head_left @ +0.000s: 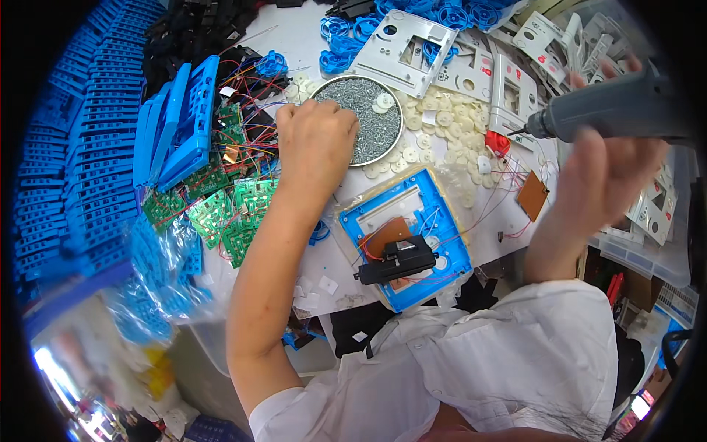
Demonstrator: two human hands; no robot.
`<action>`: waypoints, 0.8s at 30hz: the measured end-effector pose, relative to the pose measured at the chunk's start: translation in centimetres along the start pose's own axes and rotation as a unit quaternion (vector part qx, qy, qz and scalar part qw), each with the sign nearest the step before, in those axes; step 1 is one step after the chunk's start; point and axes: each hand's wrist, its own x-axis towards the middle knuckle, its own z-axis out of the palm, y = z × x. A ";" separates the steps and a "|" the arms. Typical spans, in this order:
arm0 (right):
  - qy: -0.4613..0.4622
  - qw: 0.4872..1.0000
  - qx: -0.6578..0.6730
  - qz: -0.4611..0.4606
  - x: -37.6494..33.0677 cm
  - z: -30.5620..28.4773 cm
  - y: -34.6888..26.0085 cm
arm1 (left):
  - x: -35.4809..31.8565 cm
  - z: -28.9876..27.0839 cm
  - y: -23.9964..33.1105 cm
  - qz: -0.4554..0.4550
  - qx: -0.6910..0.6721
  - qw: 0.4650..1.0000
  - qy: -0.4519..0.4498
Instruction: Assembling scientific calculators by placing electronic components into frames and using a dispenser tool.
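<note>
My left hand is closed over the left rim of a round metal dish heaped with small silver screws. Its fingertips are hidden, so what they hold cannot be made out. At the right, my right hand grips a grey electric screwdriver, its thin bit pointing left. Below the dish, at the table's near edge, lies a blue plastic housing, tilted. On it rest a black plastic mechanism and a brown board, with thin wires running across.
Green circuit boards with tangled wires and blue housings crowd the left. Stacked blue parts fill the far left. Cream plastic wheels spread right of the dish. White panels lie behind; another brown board sits right.
</note>
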 end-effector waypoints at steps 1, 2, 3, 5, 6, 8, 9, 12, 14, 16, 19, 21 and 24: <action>-0.057 0.998 -0.023 0.019 0.1 1.2 0.3 | 0.1 0.2 -0.1 0.002 0.023 1.000 0.009; -0.114 0.992 -0.048 0.033 0.3 2.4 0.7 | 0.3 0.4 -0.1 0.004 0.047 0.999 0.018; -0.154 0.983 -0.060 0.083 1.3 2.8 0.4 | 0.1 0.4 -0.2 0.003 0.071 0.997 0.027; -0.186 0.966 -0.063 0.171 2.6 4.5 -1.5 | 0.0 -0.4 -0.2 -0.010 0.037 0.999 -0.014; -0.182 0.960 -0.048 0.209 2.6 6.5 -3.2 | -0.1 -1.0 -0.2 -0.019 0.020 0.999 -0.033; -0.195 0.950 0.068 0.234 2.4 7.1 -2.9 | -0.9 -4.5 1.4 -0.104 -0.203 0.972 -0.059; -0.208 0.940 0.163 0.217 2.3 5.8 -0.7 | -1.6 -6.3 2.6 -0.135 -0.316 0.936 -0.070; -0.262 0.877 0.302 0.265 0.1 4.5 -0.4 | -5.4 -9.0 6.0 -0.062 -0.333 0.938 -0.068; -0.295 0.835 0.360 0.294 -2.2 4.3 -1.4 | -8.0 -9.4 8.0 -0.036 -0.286 0.956 -0.054; -0.321 0.794 0.435 0.279 -4.6 4.2 -2.1 | -10.6 -8.4 9.2 -0.030 -0.237 0.971 -0.015; -0.312 0.751 0.533 0.235 -6.6 5.5 -3.5 | -12.3 -8.2 9.8 -0.041 -0.219 0.975 0.016; -0.317 0.739 0.549 0.226 -6.6 5.6 -3.7 | -12.8 -8.0 9.9 -0.051 -0.239 0.969 0.028; -0.326 0.738 0.546 0.225 -6.7 5.8 -4.0 | -12.8 -7.9 10.1 -0.065 -0.251 0.964 0.050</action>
